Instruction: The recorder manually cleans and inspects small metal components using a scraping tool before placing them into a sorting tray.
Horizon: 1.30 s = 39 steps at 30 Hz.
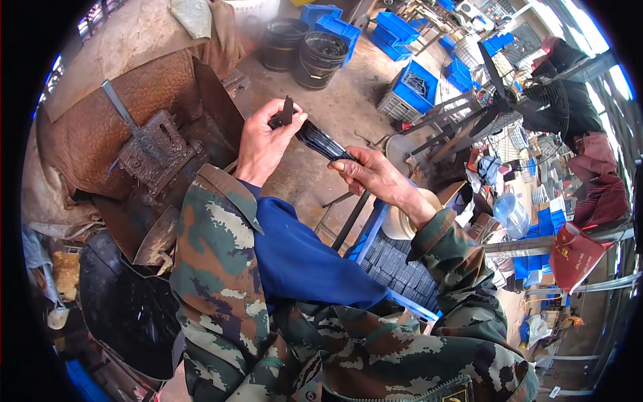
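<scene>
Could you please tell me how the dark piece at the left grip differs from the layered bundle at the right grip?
The dark piece points toward the picture's top; the layered bundle slants down rightward. The dark piece looks plain, while the layered bundle shows several strips. Both are dark.

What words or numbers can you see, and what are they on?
White container: reddish print, too small to read.
Red fabric: pale lettering, too blurred to read clearly.
Jacket patch: yellowish mark, cut off, unreadable.
Held dark strips: no writing visible.
</scene>
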Each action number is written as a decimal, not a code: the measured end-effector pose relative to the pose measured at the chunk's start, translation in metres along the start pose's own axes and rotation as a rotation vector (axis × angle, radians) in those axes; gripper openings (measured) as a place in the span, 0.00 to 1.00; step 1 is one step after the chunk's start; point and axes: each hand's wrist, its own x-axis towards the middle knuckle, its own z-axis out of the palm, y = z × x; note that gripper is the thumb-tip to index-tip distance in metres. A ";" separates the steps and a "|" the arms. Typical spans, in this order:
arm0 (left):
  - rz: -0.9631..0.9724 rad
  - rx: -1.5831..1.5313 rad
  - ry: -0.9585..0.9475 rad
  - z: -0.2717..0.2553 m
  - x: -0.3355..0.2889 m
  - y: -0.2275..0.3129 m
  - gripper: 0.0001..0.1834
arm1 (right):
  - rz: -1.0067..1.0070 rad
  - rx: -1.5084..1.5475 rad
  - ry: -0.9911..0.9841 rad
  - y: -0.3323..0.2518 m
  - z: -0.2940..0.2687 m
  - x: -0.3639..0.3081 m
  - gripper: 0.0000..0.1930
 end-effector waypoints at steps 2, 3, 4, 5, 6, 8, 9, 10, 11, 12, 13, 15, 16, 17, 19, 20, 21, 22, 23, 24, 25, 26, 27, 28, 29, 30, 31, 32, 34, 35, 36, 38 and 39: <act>-0.024 -0.014 -0.015 -0.002 -0.003 0.003 0.07 | 0.005 -0.026 -0.026 0.001 0.004 -0.001 0.17; -0.024 -0.014 -0.013 -0.002 -0.003 0.005 0.07 | 0.000 -0.026 0.009 0.002 0.006 -0.002 0.17; -0.084 -0.049 -0.040 -0.002 -0.004 0.008 0.07 | -0.005 -0.027 0.044 0.004 0.008 -0.004 0.16; -0.143 -0.085 -0.068 -0.002 -0.006 0.010 0.08 | -0.003 -0.029 0.044 0.008 0.008 -0.006 0.16; -0.144 -0.091 -0.076 -0.001 -0.006 0.013 0.08 | -0.017 0.044 0.054 0.012 0.006 -0.010 0.16; -0.267 -0.229 -0.155 0.003 -0.007 0.018 0.12 | -0.022 0.113 0.084 0.017 -0.001 -0.021 0.16; -0.258 -0.206 -0.142 0.004 -0.007 0.020 0.13 | 0.001 0.149 0.097 0.017 -0.005 -0.027 0.17; -0.252 -0.188 -0.130 0.004 -0.008 0.021 0.15 | 0.027 0.183 0.113 0.018 -0.010 -0.036 0.17; -0.256 -0.140 -0.119 0.001 -0.005 0.019 0.14 | 0.034 0.189 0.134 0.024 -0.018 -0.042 0.17; -0.245 -0.153 -0.110 -0.002 -0.005 0.009 0.11 | 0.048 0.194 0.166 0.028 -0.024 -0.050 0.17; -0.253 -0.070 -0.136 -0.013 -0.007 -0.001 0.09 | 0.084 0.163 0.172 0.028 -0.030 -0.057 0.16; -0.257 0.047 -0.237 -0.019 -0.009 -0.016 0.07 | 0.139 0.006 0.223 0.026 -0.055 -0.078 0.15; -0.251 0.083 -0.317 -0.013 -0.007 -0.013 0.06 | 0.177 -0.057 0.247 0.032 -0.076 -0.095 0.14; -0.267 0.126 -0.378 -0.007 -0.009 -0.008 0.06 | 0.240 -0.110 0.283 0.038 -0.095 -0.113 0.15; -0.286 0.095 -0.487 -0.004 -0.011 -0.004 0.06 | 0.346 -0.241 0.339 0.043 -0.125 -0.142 0.16; -0.302 0.080 -0.575 -0.004 -0.011 -0.006 0.06 | 0.392 -0.317 0.362 0.044 -0.137 -0.155 0.17; -0.284 0.102 -0.611 -0.003 -0.012 -0.007 0.07 | 0.563 -0.573 0.262 0.042 -0.151 -0.163 0.17; -0.284 0.096 -0.622 -0.002 -0.013 -0.006 0.07 | 0.608 -0.613 0.304 0.039 -0.153 -0.170 0.16; -0.320 0.147 -0.637 -0.001 -0.014 -0.004 0.08 | 0.576 -0.759 0.218 0.049 -0.163 -0.179 0.16; -0.354 0.203 -0.651 0.000 -0.015 -0.001 0.09 | 0.539 -0.900 0.129 0.064 -0.174 -0.187 0.15; -0.346 0.252 -0.654 0.000 -0.016 -0.001 0.10 | 0.541 -0.895 0.133 0.075 -0.177 -0.189 0.15; -0.346 0.254 -0.660 -0.001 -0.016 -0.002 0.10 | 0.576 -0.888 0.113 0.087 -0.179 -0.191 0.15; -0.345 0.297 -0.667 -0.003 -0.016 -0.004 0.09 | 0.608 -0.882 0.091 0.090 -0.177 -0.189 0.15; -0.344 0.340 -0.673 -0.006 -0.017 -0.006 0.10 | 0.608 -0.876 0.091 0.093 -0.175 -0.186 0.15; -0.347 0.345 -0.676 -0.008 -0.017 -0.008 0.10 | 0.661 -0.888 0.037 0.098 -0.173 -0.182 0.15; -0.319 0.356 -0.653 -0.010 -0.019 -0.010 0.10 | 0.713 -0.898 -0.022 0.102 -0.171 -0.178 0.16; -0.282 0.358 -0.638 -0.009 -0.018 -0.011 0.10 | 0.749 -0.837 0.034 0.118 -0.176 -0.180 0.18; -0.280 0.357 -0.646 -0.007 -0.017 -0.012 0.10 | 0.754 -0.833 0.039 0.134 -0.182 -0.182 0.18; -0.307 0.376 -0.636 -0.009 -0.017 -0.010 0.11 | 0.653 -0.910 -0.021 0.146 -0.178 -0.170 0.21; -0.311 0.381 -0.638 -0.010 -0.017 -0.011 0.11 | 0.684 -0.888 0.007 0.151 -0.177 -0.163 0.22; -0.327 0.377 -0.632 -0.011 -0.017 -0.012 0.10 | 0.687 -0.881 0.005 0.159 -0.173 -0.154 0.22; -0.335 0.365 -0.639 -0.008 -0.014 -0.017 0.10 | 0.758 -1.036 -0.091 0.182 -0.180 -0.145 0.18; -0.334 0.313 -0.628 -0.009 -0.013 -0.019 0.10 | 0.581 -1.066 -0.154 0.188 -0.178 -0.137 0.19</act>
